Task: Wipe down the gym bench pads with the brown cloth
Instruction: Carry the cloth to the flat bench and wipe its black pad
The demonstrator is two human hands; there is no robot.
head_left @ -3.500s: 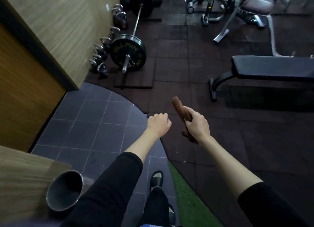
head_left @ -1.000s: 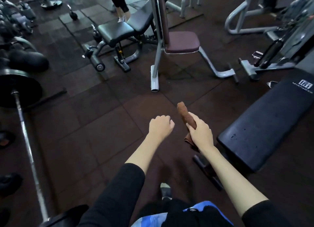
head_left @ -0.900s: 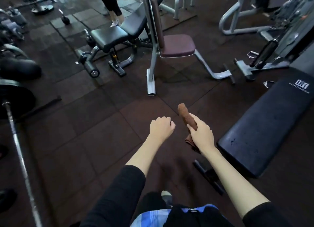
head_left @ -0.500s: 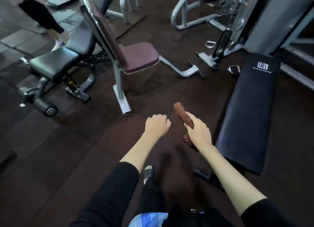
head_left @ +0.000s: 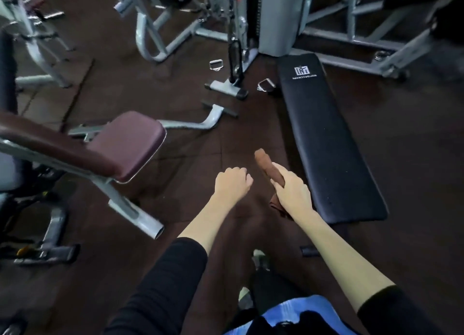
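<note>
The person's right hand (head_left: 292, 189) holds the brown cloth (head_left: 270, 167), fingers wrapped around it. The cloth is rolled up like a stick, and one end pokes out past the fingers.

The long black bench pad (head_left: 324, 139) lies just to the right of that hand. It runs away from the person, with its near end low beside the wrist. The right hand is the nearer one. The cloth is not on the pad yet.

The left hand (head_left: 232, 185) is curled in a loose fist and looks empty, though I cannot see inside it.

A purple seat pad (head_left: 128, 144) sits off to the left, farther away.

No bins or boxes are here.
</note>
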